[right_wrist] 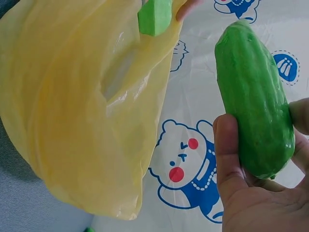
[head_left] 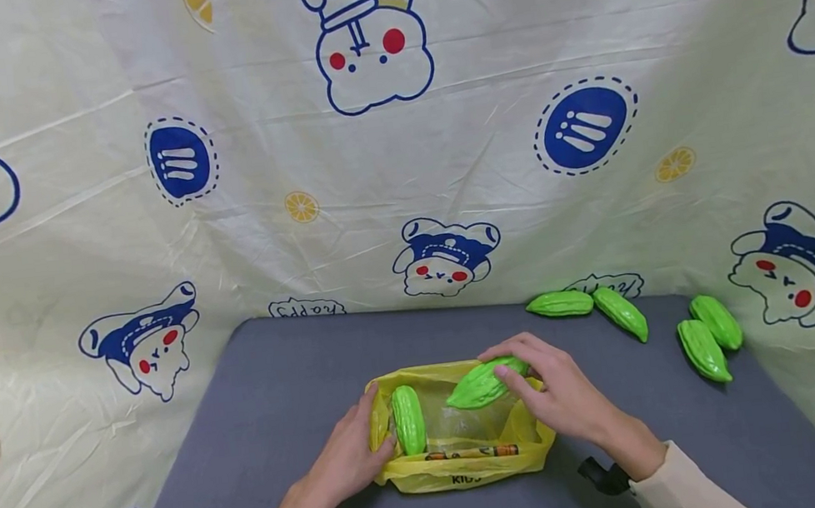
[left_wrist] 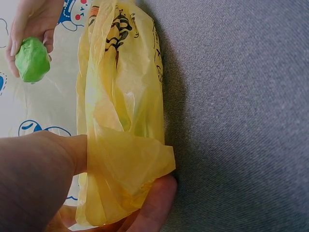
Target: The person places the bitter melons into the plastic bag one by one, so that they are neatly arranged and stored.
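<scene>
A yellow plastic bag (head_left: 470, 475) sits with its mouth spread wide on the grey table. My left hand (head_left: 346, 454) grips the bag's left side, thumb at the rim and fingers outside. Inside, at that end, lies one green bitter melon (head_left: 409, 421). Above the right part of the bag's mouth, my right hand (head_left: 565, 393) holds another bitter melon (right_wrist: 253, 104) between thumb and fingers, its pointed end toward the left in the head view. The right wrist view shows this melon apart from the bag.
Several more bitter melons lie on the table (head_left: 279, 386) to the right: two at the back edge, one of them a long melon (head_left: 560, 304), and a pair near the right edge, including the nearer melon (head_left: 703, 350). A printed white sheet (head_left: 243, 71) hangs behind and at the sides.
</scene>
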